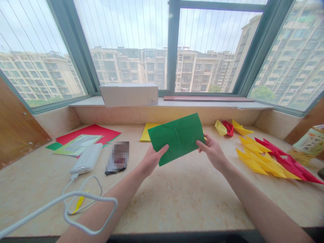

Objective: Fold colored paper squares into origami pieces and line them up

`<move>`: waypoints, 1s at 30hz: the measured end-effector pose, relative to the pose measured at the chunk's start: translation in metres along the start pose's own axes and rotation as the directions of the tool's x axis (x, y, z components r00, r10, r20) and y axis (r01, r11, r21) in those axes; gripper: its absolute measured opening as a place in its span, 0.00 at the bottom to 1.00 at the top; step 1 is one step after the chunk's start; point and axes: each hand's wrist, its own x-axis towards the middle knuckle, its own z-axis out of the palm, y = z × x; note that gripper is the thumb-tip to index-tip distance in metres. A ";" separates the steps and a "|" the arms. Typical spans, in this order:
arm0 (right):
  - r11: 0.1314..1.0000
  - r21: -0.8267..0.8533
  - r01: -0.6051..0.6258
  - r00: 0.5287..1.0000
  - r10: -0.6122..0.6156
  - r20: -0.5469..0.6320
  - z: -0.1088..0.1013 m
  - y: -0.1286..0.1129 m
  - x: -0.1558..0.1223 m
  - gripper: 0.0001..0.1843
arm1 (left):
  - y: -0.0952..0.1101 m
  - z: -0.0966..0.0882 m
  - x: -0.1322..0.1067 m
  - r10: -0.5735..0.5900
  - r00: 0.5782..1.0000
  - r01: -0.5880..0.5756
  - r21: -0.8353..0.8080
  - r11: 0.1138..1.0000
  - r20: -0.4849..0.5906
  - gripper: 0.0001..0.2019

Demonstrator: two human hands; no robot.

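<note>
A green sheet of paper (177, 136), folded into a rectangle with a short crease near its middle, is held up tilted above the counter. My left hand (153, 158) pinches its lower left part, thumb on the near face. At the lower right edge my right hand (211, 148) grips it between thumb and fingers. The fingers behind the paper are partly hidden. Beyond the sheet's left end lies yellow paper (145, 134), partly covered from view by the green one.
Folded yellow paper boats (255, 160) and red ones (280, 157) lie right, near a bottle (310, 141). On the left are red paper (88, 131), a white power bank (87, 158) with a cable (88, 194), and a blurred dark packet (117, 157). A white box (129, 95) stands on the sill.
</note>
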 end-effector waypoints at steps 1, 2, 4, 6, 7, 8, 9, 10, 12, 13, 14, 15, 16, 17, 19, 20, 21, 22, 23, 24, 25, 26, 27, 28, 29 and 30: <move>1.000 -0.003 -0.009 1.000 0.009 0.001 0.000 0.001 0.000 0.29 | 0.000 0.000 0.000 0.005 1.000 -0.005 0.004 1.000 0.008 0.29; 1.000 -0.002 -0.017 1.000 0.017 -0.006 -0.001 0.002 0.001 0.30 | 0.000 0.000 0.000 0.008 1.000 -0.008 0.011 1.000 0.012 0.29; 1.000 0.008 -0.027 0.999 0.027 -0.035 -0.001 0.003 0.001 0.32 | -0.002 0.000 0.000 0.010 1.000 -0.010 0.024 1.000 0.004 0.29; 1.000 0.013 -0.028 0.998 0.029 -0.064 -0.001 0.003 0.001 0.33 | -0.003 0.000 0.000 0.009 1.000 -0.008 0.033 0.999 -0.010 0.29; 1.000 0.014 -0.027 0.997 0.028 -0.073 -0.001 0.002 0.000 0.33 | -0.004 0.000 0.000 0.007 1.000 -0.007 0.037 0.999 -0.015 0.29; 1.000 0.016 -0.027 0.997 0.028 -0.078 0.000 0.001 0.000 0.33 | -0.004 0.000 0.000 0.007 1.000 -0.006 0.040 0.999 -0.020 0.29; 0.999 0.019 -0.028 0.996 0.029 -0.079 0.000 0.001 0.000 0.33 | -0.004 0.001 0.000 0.007 1.000 -0.006 0.042 0.999 -0.025 0.29; 0.999 0.023 -0.028 0.996 0.029 -0.081 0.000 0.000 0.000 0.32 | -0.004 0.001 0.000 0.006 1.000 -0.005 0.041 0.999 -0.028 0.29; 0.999 0.032 -0.025 0.997 0.027 -0.078 0.000 -0.001 -0.001 0.31 | -0.003 0.001 -0.001 0.007 0.999 -0.006 0.031 0.999 -0.037 0.29; 0.999 0.035 -0.022 0.997 0.024 -0.073 0.000 -0.001 -0.001 0.30 | -0.002 0.001 -0.001 0.008 0.999 -0.008 0.019 1.000 -0.038 0.28; 0.999 0.037 -0.019 0.997 0.021 -0.068 0.000 -0.001 -0.001 0.29 | -0.002 0.000 -0.001 0.009 0.999 -0.009 0.001 1.000 -0.035 0.28; 0.999 0.039 -0.019 0.998 0.021 -0.059 0.000 -0.001 -0.001 0.28 | -0.002 0.000 -0.001 0.007 1.000 -0.008 -0.022 1.000 -0.026 0.27; 0.999 0.041 -0.022 0.999 0.023 -0.047 0.000 -0.001 -0.002 0.27 | -0.002 -0.001 -0.001 0.003 1.000 -0.003 -0.050 0.999 -0.011 0.27; 0.999 0.044 -0.028 0.999 0.029 -0.033 0.000 -0.001 -0.002 0.26 | -0.003 -0.002 -0.001 -0.003 1.000 0.004 -0.080 0.997 0.007 0.26; 0.997 0.060 -0.047 0.999 0.047 -0.003 0.001 -0.002 -0.003 0.24 | -0.003 -0.004 -0.002 -0.017 0.999 0.024 -0.136 0.990 0.049 0.24; 0.996 0.073 -0.058 0.998 0.057 0.010 0.001 -0.003 -0.003 0.25 | -0.004 -0.004 -0.002 -0.025 0.997 0.035 -0.160 0.987 0.069 0.24; 0.994 0.084 -0.065 0.998 0.064 0.017 0.002 -0.003 -0.004 0.25 | -0.004 -0.005 -0.003 -0.033 0.995 0.049 -0.181 0.982 0.090 0.23; 0.994 0.086 -0.068 0.998 0.066 0.021 0.003 -0.004 -0.004 0.26 | -0.003 -0.004 -0.005 -0.043 0.993 0.065 -0.199 0.978 0.113 0.22; 0.995 0.075 -0.064 0.998 0.062 0.025 0.003 -0.003 -0.005 0.28 | -0.003 -0.004 -0.006 -0.053 0.989 0.082 -0.214 0.973 0.139 0.21; 0.998 0.049 -0.049 0.998 0.048 0.028 0.004 -0.002 -0.005 0.30 | -0.003 -0.003 -0.007 -0.063 0.984 0.100 -0.226 0.969 0.166 0.21; 1.000 0.009 -0.024 0.999 0.024 0.028 0.006 -0.001 -0.006 0.32 | -0.002 -0.001 -0.008 -0.070 0.979 0.115 -0.235 0.965 0.189 0.21; 0.999 -0.046 0.007 1.000 -0.006 0.031 0.007 0.000 -0.006 0.32 | -0.002 0.000 -0.009 -0.075 0.975 0.125 -0.241 0.962 0.209 0.21; 0.993 -0.110 0.041 0.999 -0.037 0.039 0.009 0.002 -0.007 0.32 | -0.002 0.002 -0.010 -0.076 0.972 0.132 -0.244 0.961 0.223 0.21; 0.982 -0.173 0.073 0.996 -0.064 0.055 0.011 0.003 -0.008 0.29 | -0.002 0.003 -0.011 -0.077 0.970 0.135 -0.246 0.960 0.232 0.21; 0.970 -0.223 0.096 0.994 -0.080 0.078 0.013 0.004 -0.009 0.26 | -0.002 0.004 -0.011 -0.075 0.968 0.135 -0.247 0.960 0.238 0.20; 0.961 -0.253 0.108 0.990 -0.082 0.113 0.015 0.004 -0.011 0.23 | -0.002 0.005 -0.011 -0.073 0.967 0.134 -0.245 0.960 0.243 0.20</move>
